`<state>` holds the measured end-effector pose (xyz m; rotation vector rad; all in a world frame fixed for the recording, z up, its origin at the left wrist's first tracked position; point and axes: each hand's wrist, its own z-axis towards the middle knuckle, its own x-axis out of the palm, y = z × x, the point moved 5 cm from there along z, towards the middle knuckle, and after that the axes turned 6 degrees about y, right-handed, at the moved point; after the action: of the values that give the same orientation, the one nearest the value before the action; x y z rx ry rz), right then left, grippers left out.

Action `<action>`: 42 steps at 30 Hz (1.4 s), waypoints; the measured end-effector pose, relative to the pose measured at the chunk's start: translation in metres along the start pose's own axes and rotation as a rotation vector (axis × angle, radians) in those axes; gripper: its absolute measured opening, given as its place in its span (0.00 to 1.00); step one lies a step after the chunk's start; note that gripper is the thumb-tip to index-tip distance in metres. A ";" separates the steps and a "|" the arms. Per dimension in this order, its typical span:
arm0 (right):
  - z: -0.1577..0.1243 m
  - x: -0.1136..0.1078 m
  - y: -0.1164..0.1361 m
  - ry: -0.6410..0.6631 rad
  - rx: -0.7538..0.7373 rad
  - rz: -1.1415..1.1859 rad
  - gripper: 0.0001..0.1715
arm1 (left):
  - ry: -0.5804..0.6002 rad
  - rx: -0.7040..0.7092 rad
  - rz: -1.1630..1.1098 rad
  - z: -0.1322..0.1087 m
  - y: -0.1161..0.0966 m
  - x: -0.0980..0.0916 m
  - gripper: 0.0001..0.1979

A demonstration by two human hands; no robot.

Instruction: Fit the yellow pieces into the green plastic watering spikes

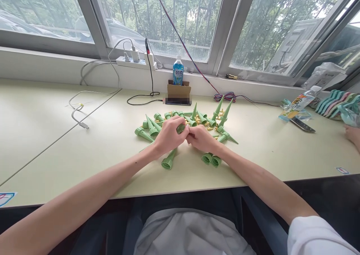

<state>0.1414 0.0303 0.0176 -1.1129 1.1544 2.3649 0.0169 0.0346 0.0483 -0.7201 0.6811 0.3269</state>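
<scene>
A pile of several green plastic cone spikes (pixel 197 118) lies on the pale table (pixel 98 142), mixed with small yellow pieces (pixel 209 128). My left hand (pixel 168 135) is closed around one green cone (pixel 180 128), whose tip shows between my hands. My right hand (pixel 201 138) is closed in a pinch against that same cone; what its fingertips hold is hidden. More cones lie under my wrists: one (pixel 169 160) below the left, a pair (pixel 211 159) below the right.
A cardboard stand (pixel 179 91) with a blue bottle (pixel 178 71) behind it stands at the back. A power strip (pixel 135 60) and cables (pixel 80 114) lie to the left. At right are a bottle (pixel 299 105), teal items (pixel 334 101) and another person's hand (pixel 353 135).
</scene>
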 end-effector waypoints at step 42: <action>0.001 -0.004 0.011 -0.033 -0.074 0.106 0.12 | -0.060 -0.190 -0.238 0.004 0.006 -0.010 0.11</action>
<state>0.1374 0.0243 0.0271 -1.0559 1.1499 2.5150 0.0080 0.0410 0.0539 -0.9589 0.5056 0.1950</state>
